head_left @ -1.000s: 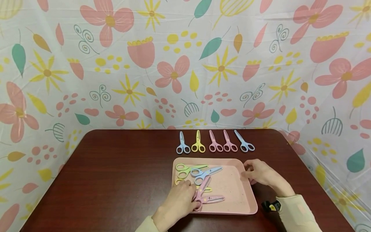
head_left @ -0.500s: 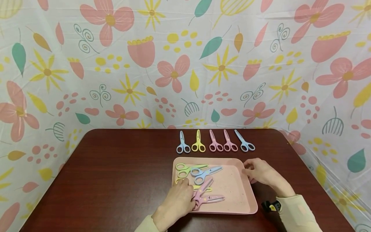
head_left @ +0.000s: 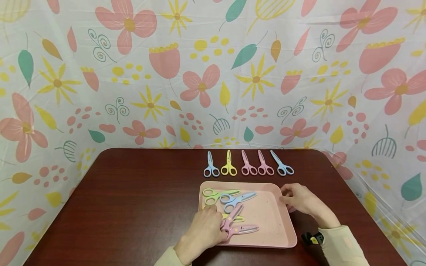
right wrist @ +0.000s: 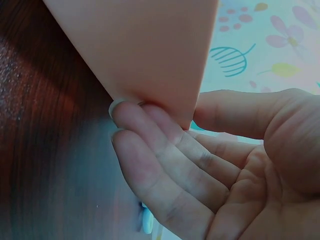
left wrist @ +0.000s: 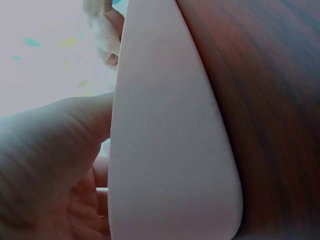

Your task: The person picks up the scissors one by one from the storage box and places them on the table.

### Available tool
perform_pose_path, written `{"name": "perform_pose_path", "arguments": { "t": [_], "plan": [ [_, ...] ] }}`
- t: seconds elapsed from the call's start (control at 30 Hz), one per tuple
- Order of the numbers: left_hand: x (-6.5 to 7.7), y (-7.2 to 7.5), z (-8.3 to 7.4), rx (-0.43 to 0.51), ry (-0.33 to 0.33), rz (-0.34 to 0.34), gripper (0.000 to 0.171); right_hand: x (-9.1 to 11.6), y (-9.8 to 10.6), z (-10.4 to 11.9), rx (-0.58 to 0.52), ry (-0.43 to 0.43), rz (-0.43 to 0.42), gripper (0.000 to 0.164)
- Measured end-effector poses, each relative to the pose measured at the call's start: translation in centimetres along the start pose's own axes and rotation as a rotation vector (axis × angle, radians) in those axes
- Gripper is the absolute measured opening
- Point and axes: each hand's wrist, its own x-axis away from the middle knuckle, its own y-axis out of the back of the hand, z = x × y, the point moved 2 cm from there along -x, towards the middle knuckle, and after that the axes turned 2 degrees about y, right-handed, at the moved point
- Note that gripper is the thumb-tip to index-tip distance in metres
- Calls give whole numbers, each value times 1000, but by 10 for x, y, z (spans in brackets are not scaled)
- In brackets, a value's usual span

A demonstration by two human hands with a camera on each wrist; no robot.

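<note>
My left hand (head_left: 204,227) reaches over the left front of a pink tray (head_left: 271,221), fingers bent down among the scissors. Its thumb lies by the handles of two pink scissors (head_left: 234,215), one pointing up and right, the other right. Under them yellow scissors (head_left: 238,219) show mostly as a blade. In the left wrist view the tray wall (left wrist: 160,130) hides the fingertips, so I cannot tell what they hold. My right hand (head_left: 299,199) grips the tray's back right corner, fingers (right wrist: 145,165) against the outer wall, thumb over the rim. Blue scissors (head_left: 237,199) overlap green scissors (head_left: 212,195) inside the tray.
Behind the tray, several scissors form a row, blades pointing back: blue (head_left: 210,170), yellow (head_left: 229,168), two pink (head_left: 249,169) and blue (head_left: 284,170). A black strap (head_left: 311,238) hangs by the right sleeve. A flowered cloth (head_left: 199,74) rises behind the dark wooden table (head_left: 143,199).
The left fingers have shifted slightly, and the pink handle loop by the thumb is now more covered. The right hand keeps its place on the tray.
</note>
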Motion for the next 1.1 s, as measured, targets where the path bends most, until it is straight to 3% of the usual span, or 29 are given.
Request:
{"name": "perform_pose_path", "arguments": {
  "t": [0.57,0.87,1.1],
  "plan": [
    [-4,13,9,139,-23,-110,38,-1,-1,0,18,18,1,23],
    [-13,22,22,216,53,-179,35,-1,-1,1,11,14,-11,23],
    [-21,21,42,261,118,-244,35,1,-1,3,23,-10,-8,22]
  ]
}}
